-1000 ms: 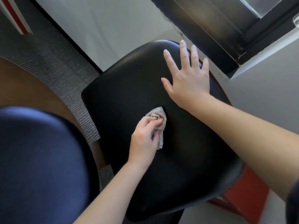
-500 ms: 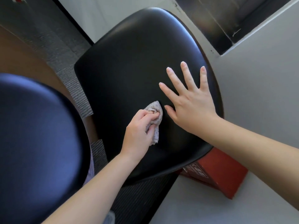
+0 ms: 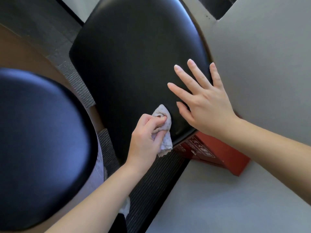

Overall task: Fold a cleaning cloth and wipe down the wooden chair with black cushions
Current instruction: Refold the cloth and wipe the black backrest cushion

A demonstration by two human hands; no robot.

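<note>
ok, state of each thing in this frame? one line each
left hand: closed around the cloth, pressing it on the cushion
right hand: open, fingers spread, flat on the cushion
cloth: bunched, partly hanging over the cushion's near edge
black cushion: being wiped near its edge
red box: on the floor, partly under the cushion

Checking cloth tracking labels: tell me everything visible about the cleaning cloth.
The cleaning cloth is small, pale grey-white with a fine speckled pattern, and looks like thin soft fabric. It is bunched, not neatly flat, and gripped in the left hand, whose fingers curl over its middle. A rounded end sticks out above the fingers and a ragged corner hangs below the hand. It is pressed on the black cushion near its lower edge. The right hand lies flat beside it, not touching.
</note>
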